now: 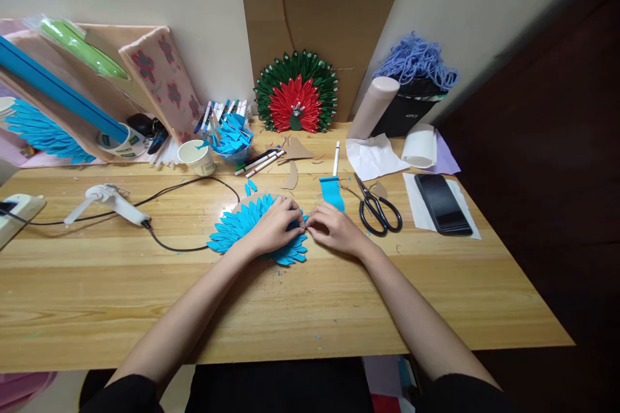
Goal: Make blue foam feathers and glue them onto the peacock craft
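I see the blue petal fan (241, 227) on the surface (300, 316), my left hand (275, 227) over it, my right (339, 231) at its three o'clock; fingers (320, 217) bunched, but I can't tell their grasp.

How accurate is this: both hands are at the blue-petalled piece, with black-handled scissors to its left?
Wrong side: the head view shows the black-handled scissors right of the blue-petalled piece. The left hand and right hand are at it, as stated.
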Action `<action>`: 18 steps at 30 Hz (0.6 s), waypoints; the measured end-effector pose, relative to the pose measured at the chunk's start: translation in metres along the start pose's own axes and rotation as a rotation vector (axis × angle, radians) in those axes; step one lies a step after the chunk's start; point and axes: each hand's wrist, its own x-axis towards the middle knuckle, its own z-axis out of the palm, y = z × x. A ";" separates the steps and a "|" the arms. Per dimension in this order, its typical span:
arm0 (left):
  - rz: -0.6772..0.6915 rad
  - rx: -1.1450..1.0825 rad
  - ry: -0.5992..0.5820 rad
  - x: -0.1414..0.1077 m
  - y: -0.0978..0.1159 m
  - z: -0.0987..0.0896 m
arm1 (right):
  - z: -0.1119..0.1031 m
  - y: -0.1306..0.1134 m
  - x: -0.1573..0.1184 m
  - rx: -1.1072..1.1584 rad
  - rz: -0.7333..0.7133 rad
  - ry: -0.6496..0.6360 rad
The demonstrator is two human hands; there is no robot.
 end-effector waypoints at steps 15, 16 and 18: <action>-0.002 -0.146 -0.006 -0.012 0.000 -0.005 | 0.006 -0.007 0.002 0.011 -0.022 0.013; -0.003 -0.152 -0.005 -0.012 0.000 -0.005 | 0.007 -0.007 0.003 0.015 -0.030 0.020; -0.007 -0.162 -0.003 -0.012 -0.001 -0.004 | 0.009 -0.007 0.003 0.021 -0.042 0.030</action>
